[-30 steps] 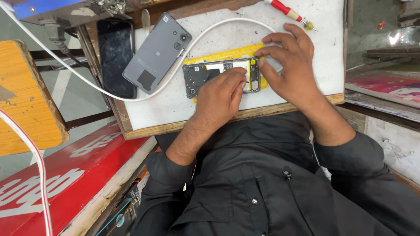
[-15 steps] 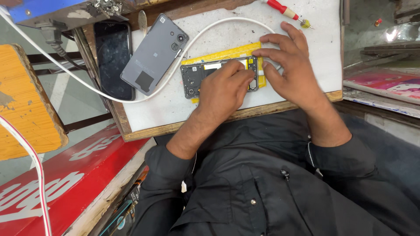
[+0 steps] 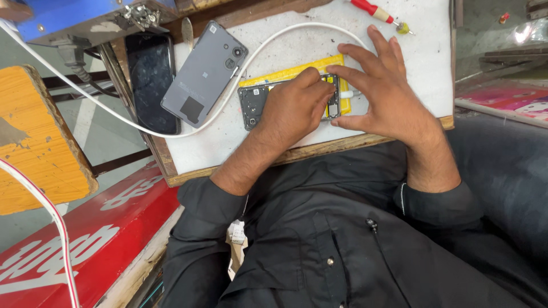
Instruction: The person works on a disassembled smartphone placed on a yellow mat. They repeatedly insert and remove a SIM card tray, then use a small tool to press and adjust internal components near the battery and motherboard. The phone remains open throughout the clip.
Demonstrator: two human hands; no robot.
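Observation:
An opened phone point(image 3: 254, 102) with its dark inner frame showing lies on a yellow pad point(image 3: 285, 74) on a white work board point(image 3: 200, 148). My left hand point(image 3: 297, 108) rests on top of its middle, fingers curled and fingertips pressing near the right end. My right hand point(image 3: 382, 91) holds the phone's right end between thumb and forefinger, the other fingers spread above it. A white cable point(image 3: 274, 40) loops over the board and ends at that right end of the phone, between my hands.
A grey phone back cover point(image 3: 202, 74) lies left of the opened phone, and a black screen panel point(image 3: 149, 80) beside it. A red-handled screwdriver point(image 3: 377, 12) sits at the board's far edge. An orange stool point(image 3: 34, 142) and a red sign board point(image 3: 68, 251) are at the left.
Both hands stay on the opened phone. My left hand's fingertips have crept a little toward the right end, and my right fingers have spread wider.

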